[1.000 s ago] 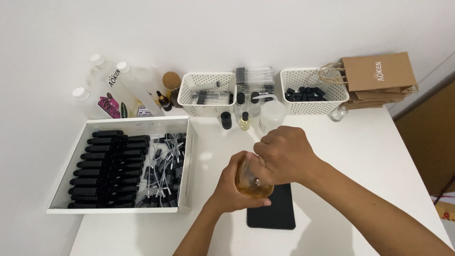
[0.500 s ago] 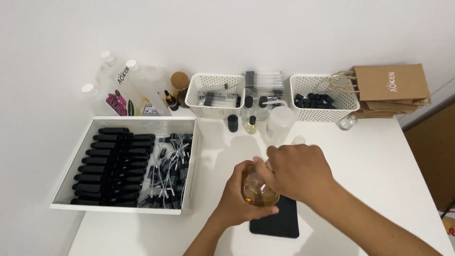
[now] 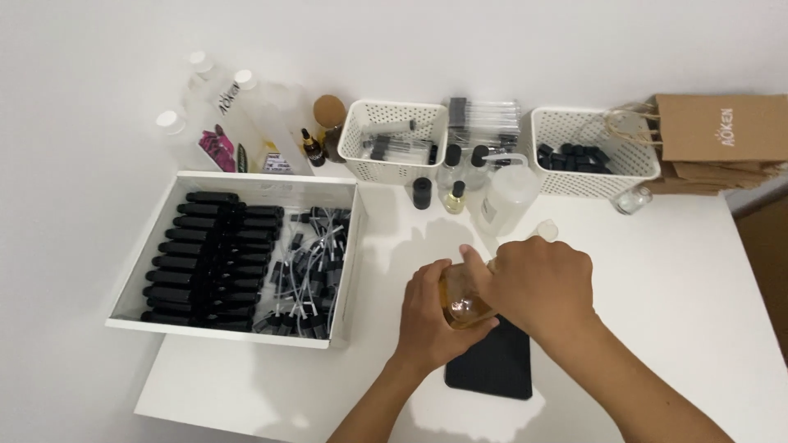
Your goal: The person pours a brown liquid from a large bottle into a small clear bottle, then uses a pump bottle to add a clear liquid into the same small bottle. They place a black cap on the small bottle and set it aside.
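A white tray (image 3: 345, 271) of matte black bottles (image 3: 197, 262) lies left of the hands. A smooth, rounded clear bottle of amber liquid (image 3: 461, 305) is gripped by the left hand (image 3: 435, 316); its axis is tilted, top toward the right hand (image 3: 538, 283), which is closed over that end. A flat black mat (image 3: 492, 365) lies beneath.
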